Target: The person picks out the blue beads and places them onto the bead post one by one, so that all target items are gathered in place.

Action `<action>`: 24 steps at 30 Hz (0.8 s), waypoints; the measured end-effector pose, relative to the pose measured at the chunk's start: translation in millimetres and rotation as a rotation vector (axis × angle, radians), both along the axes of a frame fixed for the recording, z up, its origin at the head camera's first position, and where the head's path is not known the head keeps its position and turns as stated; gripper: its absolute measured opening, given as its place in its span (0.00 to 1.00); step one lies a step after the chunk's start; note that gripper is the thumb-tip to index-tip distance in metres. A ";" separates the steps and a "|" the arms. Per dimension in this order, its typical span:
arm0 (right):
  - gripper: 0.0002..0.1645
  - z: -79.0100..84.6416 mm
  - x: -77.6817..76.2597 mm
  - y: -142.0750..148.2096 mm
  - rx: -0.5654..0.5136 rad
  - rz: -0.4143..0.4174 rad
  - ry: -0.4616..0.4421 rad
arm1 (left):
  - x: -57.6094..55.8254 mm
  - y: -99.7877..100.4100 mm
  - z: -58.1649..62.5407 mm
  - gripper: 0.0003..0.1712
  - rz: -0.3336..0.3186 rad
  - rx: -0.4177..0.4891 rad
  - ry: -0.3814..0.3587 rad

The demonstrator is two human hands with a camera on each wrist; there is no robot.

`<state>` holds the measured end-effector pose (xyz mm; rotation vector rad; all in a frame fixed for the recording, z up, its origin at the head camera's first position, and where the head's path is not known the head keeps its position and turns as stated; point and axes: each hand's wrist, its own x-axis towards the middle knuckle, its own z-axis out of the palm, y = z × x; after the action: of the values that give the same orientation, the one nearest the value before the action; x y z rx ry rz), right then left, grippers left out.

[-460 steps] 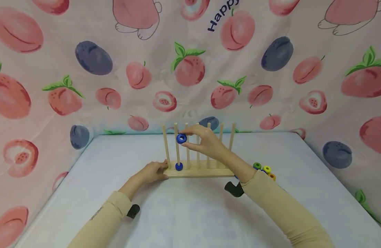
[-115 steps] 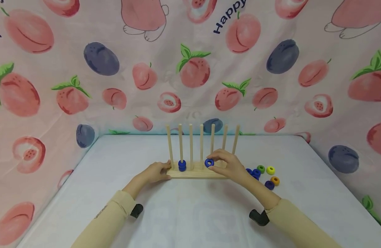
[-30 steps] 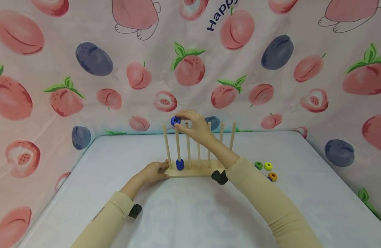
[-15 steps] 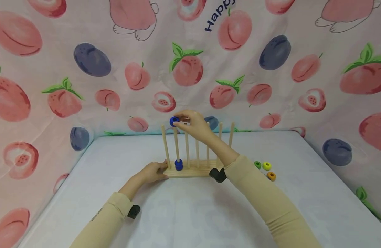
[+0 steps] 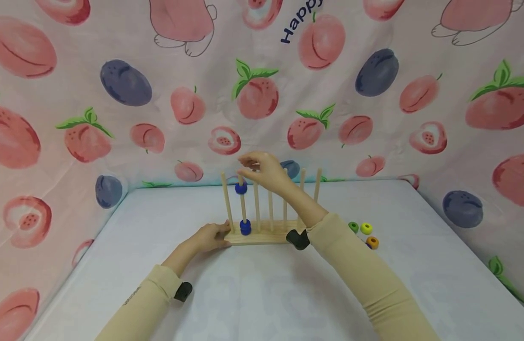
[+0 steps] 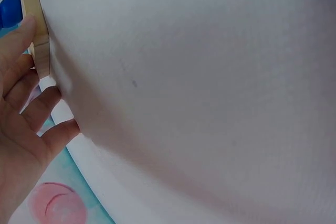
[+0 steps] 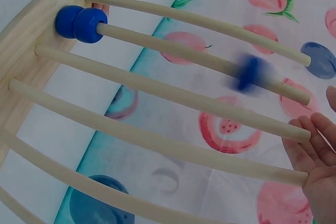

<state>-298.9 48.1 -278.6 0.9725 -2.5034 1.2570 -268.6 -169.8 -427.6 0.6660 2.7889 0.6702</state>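
A wooden peg stand [image 5: 266,237] with a row of upright pegs is on the table. My left hand [image 5: 208,237] grips its left end, thumb on the base and fingers at the end in the left wrist view. Two stacked blue beads [image 7: 81,23] sit at the foot of the second peg from the left. Higher on that same peg is another blue bead [image 5: 241,188], blurred in the right wrist view, with no finger on it. My right hand [image 5: 268,173] is just above the peg's top, its thumb and fingers apart and holding nothing.
Right of the stand lie a green bead [image 5: 353,227], a yellow bead [image 5: 366,228] and an orange bead [image 5: 372,242]. A dark blue bead beside the orange one is mostly hidden by the right sleeve [image 5: 364,274]. A fruit-print cloth [image 5: 262,42] hangs behind the table.
The blue bead that my right hand pinched at the second peg's top has been let go and has slid partway down that peg. My left hand has stayed on the stand.
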 end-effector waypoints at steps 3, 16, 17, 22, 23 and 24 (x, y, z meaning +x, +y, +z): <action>0.21 0.0 0.1 1.0 -0.002 0.006 0.003 | 0.8 0.1 1.5 0.30 0.004 0.006 -0.002; 0.21 -0.3 0.6 1.5 -0.013 0.029 -0.044 | 1.4 -0.9 -2.1 0.30 0.009 0.022 -0.021; 0.21 -0.1 0.3 1.4 -0.015 0.028 -0.048 | 0.9 -1.1 -2.1 0.30 0.011 0.019 -0.021; 0.21 0.7 -1.2 1.6 -0.023 0.026 -0.046 | -2.2 -1.4 -1.7 0.30 0.023 0.019 -0.021; 0.21 0.8 -1.1 1.8 -0.024 0.029 -0.045 | -2.3 -1.4 -2.1 0.30 0.019 0.014 -0.014; 0.20 0.7 -0.8 2.0 -0.025 0.031 -0.045 | -2.1 -1.1 -2.6 0.30 0.022 0.018 -0.020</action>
<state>-299.7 50.1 -277.9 0.9914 -2.5092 1.3307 -270.7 -170.9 -430.3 0.6289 2.7789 0.7034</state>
